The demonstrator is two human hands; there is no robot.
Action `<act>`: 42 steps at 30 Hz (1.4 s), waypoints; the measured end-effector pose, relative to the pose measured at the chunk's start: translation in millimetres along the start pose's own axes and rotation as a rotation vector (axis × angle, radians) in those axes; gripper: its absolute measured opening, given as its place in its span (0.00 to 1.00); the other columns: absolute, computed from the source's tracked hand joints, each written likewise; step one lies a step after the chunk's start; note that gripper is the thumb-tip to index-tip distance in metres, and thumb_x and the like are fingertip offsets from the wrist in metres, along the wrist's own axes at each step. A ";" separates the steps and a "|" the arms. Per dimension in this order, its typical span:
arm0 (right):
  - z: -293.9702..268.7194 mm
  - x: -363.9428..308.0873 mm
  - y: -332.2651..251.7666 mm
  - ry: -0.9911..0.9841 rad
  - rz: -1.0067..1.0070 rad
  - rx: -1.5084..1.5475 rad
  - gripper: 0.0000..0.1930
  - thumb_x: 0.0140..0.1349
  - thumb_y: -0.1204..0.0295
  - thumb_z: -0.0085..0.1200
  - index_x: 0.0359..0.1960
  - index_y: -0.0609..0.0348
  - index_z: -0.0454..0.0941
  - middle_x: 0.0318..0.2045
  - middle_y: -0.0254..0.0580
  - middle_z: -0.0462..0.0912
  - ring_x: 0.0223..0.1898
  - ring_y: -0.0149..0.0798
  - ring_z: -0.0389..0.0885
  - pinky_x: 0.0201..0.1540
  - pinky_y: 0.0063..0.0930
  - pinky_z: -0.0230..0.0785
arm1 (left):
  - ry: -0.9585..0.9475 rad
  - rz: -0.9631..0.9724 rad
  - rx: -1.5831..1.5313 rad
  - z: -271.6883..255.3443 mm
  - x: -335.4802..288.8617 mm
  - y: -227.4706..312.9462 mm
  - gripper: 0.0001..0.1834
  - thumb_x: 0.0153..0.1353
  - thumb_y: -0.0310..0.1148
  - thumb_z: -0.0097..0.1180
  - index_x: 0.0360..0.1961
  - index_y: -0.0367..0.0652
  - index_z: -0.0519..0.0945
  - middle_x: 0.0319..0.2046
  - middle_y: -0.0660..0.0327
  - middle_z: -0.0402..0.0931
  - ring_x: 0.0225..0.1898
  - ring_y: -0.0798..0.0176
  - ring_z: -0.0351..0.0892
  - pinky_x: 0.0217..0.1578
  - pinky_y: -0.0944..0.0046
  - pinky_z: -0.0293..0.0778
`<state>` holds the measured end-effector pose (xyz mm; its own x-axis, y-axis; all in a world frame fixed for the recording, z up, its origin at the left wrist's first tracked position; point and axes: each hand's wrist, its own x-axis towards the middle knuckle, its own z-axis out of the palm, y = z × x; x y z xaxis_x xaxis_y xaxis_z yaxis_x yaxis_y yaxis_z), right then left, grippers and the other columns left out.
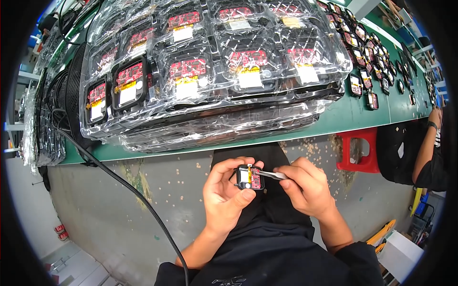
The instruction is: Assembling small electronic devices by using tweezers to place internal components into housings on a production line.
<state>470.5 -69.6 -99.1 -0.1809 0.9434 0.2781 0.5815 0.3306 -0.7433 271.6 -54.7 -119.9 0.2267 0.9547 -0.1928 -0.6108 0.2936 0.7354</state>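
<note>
Over my lap, my left hand [224, 198] grips a small black square housing [242, 186] by its edges, thumb at the near side and fingers behind. Inside it show a red circuit board [256, 178], a white rectangular part and a yellow strip. My right hand [307, 186] is closed on grey metal tweezers [273, 175]; their tip reaches the upper right part of the housing. Whether the tips pinch anything is too small to tell. Beyond my hands, stacked clear plastic trays [229, 117] carry several similar housings, such as one black unit [130, 82] at the front left.
A green table [305, 133] bears the trays; many loose housings [372, 100] lie at its right. A black cable [129, 183] runs down past my left arm. A red stool [353, 151] and another person's arm [427, 148] are at right. Small bits litter the grey floor [181, 190].
</note>
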 end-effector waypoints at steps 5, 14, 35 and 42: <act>-0.2 1.8 1.6 -0.022 -0.053 -0.284 0.18 0.53 0.77 0.66 0.47 0.62 0.82 0.26 0.36 0.77 0.20 0.40 0.75 0.22 0.32 0.70 | -0.005 0.012 0.020 -1.5 1.0 -1.2 0.33 0.56 0.33 0.74 0.59 0.36 0.71 0.57 0.48 0.74 0.60 0.44 0.77 0.57 0.47 0.78; 5.1 5.0 9.2 0.145 -0.220 -0.294 0.19 0.48 0.80 0.68 0.44 0.62 0.83 0.30 0.37 0.82 0.22 0.36 0.77 0.22 0.29 0.68 | -0.001 -0.011 0.037 -3.7 1.9 -4.8 0.33 0.58 0.34 0.73 0.60 0.35 0.70 0.57 0.48 0.74 0.60 0.45 0.77 0.58 0.49 0.78; 16.7 -0.7 11.3 0.258 -0.241 -0.312 0.16 0.45 0.83 0.68 0.39 0.64 0.84 0.28 0.39 0.82 0.19 0.34 0.75 0.20 0.27 0.67 | 0.007 -0.066 -0.049 2.2 0.7 -7.7 0.31 0.60 0.34 0.72 0.60 0.35 0.71 0.57 0.49 0.75 0.61 0.44 0.76 0.60 0.50 0.76; 19.2 -1.6 11.6 0.256 -0.165 -0.217 0.14 0.46 0.85 0.66 0.37 0.63 0.83 0.27 0.40 0.83 0.21 0.38 0.79 0.23 0.30 0.71 | 0.018 -0.072 -0.047 1.9 0.3 -7.3 0.32 0.59 0.35 0.72 0.60 0.36 0.71 0.57 0.49 0.74 0.60 0.44 0.77 0.60 0.50 0.77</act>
<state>462.4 -66.8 -119.8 -0.0985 0.8315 0.5468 0.7206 0.4385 -0.5370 277.6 -56.7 -124.1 0.2577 0.9317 -0.2559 -0.6282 0.3628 0.6883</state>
